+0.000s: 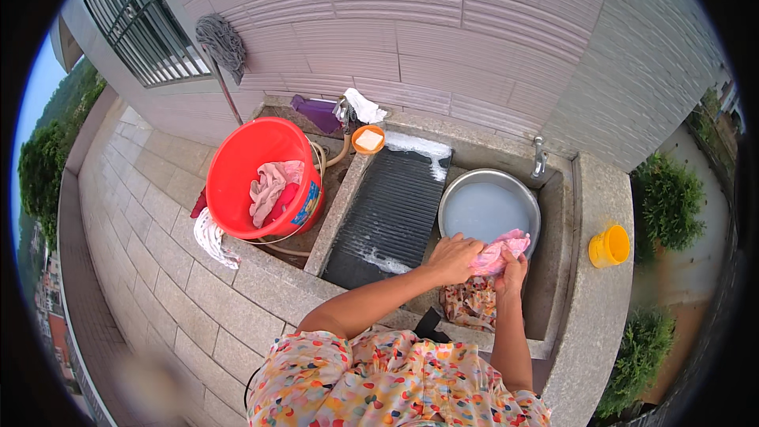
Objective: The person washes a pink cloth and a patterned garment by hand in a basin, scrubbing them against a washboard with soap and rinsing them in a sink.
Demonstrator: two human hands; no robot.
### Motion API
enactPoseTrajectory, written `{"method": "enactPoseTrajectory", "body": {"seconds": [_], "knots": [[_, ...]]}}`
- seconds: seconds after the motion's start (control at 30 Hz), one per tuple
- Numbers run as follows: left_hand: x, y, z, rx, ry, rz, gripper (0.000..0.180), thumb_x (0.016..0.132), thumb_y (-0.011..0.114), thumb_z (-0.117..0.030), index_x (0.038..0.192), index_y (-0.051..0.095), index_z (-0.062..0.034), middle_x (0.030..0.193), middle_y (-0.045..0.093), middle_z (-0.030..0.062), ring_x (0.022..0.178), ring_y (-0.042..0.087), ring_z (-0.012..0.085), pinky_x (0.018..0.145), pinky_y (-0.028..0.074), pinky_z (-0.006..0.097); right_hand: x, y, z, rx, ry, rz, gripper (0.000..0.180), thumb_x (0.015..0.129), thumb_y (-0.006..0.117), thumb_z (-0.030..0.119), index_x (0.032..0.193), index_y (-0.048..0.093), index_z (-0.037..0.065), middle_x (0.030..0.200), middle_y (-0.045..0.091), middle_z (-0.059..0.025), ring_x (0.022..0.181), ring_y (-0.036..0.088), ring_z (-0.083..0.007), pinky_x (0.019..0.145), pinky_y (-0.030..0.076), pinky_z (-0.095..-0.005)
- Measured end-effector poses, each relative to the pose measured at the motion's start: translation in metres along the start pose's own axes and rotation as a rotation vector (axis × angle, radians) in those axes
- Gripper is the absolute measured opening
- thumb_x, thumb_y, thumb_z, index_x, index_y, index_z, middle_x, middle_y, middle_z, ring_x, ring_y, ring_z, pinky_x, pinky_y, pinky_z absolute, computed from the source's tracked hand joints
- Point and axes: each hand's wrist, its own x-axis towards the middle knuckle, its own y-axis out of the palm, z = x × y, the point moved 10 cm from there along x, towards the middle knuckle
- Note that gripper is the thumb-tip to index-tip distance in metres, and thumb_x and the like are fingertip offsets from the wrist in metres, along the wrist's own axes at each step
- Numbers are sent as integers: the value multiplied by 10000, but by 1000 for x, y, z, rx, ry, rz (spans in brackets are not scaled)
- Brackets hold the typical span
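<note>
Pink cloth, wet and bunched, is clamped between both hands over the near rim of the metal basin. Left hand fists down on the cloth's left end, fingers curled tight; right hand grips from below and just to the right, thumb side up. Both hands closed on the same piece, touching or nearly touching each other.

Directly beneath the grip: a patterned garment lies heaped in the stone sink. Just beyond the grip: basin holding cloudy water. Left of the grip: ribbed dark washboard with soap foam at its far end and near corner. Farther left: red bucket with pink laundry inside.

Judgement: the step looks like wringing or rubbing the cloth.
- Keep the twist over the basin so the runoff falls into it, not onto the heaped garment.
- Counter-rotate the fists and keep them close together.
- Shift the grip along the cloth in sections.

Far: soap in an orange dish, tap, yellow cup on the ledge at right.
</note>
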Motion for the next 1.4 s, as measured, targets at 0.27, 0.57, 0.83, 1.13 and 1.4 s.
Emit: {"method": "enactPoseTrajectory", "body": {"seconds": [0.27, 0.57, 0.83, 1.13, 1.4], "knots": [[-56, -93, -38, 295, 19, -380, 270, 600, 656, -166, 861, 615, -107, 768, 578, 25, 762, 551, 206, 727, 366, 338, -65, 43, -77, -78, 540, 395, 482, 834, 541, 436, 1181, 512, 102, 1130, 583, -54, 1029, 559, -230, 895, 444, -415], [-120, -146, -36, 112, -152, -361, 236, 681, 632, -190, 874, 549, -81, 758, 601, 118, 782, 594, 337, 634, 448, 442, -112, 105, -84, -69, 576, 627, 517, 781, 662, 321, 1204, 462, 102, 1205, 520, -70, 1126, 487, -246, 951, 403, -447], [-246, -243, 12, 211, -660, -502, 304, 670, 674, -216, 856, 540, -15, 727, 595, 202, 761, 585, 385, 640, 439, 453, -81, 80, -143, -359, 757, 345, 301, 758, 648, 376, 700, 456, 151, 548, 401, 30, 462, 363, -113, 432, 281, -260], [-414, -398, 94, 605, -1187, -781, 292, 648, 658, -180, 881, 593, -17, 800, 618, 216, 802, 602, 364, 660, 467, 448, -21, 71, -165, -270, 709, 103, 189, 768, 508, 148, 602, 419, 145, 519, 398, 23, 448, 373, -118, 459, 307, -280], [-511, -455, 191, 307, -644, -1671, 288, 770, 654, -159, 933, 498, 20, 824, 621, 146, 725, 594, 182, 627, 456, 301, -42, 149, -208, -311, 717, 150, 184, 765, 512, 150, 597, 437, 142, 519, 408, 27, 464, 398, -114, 470, 327, -277]]}}
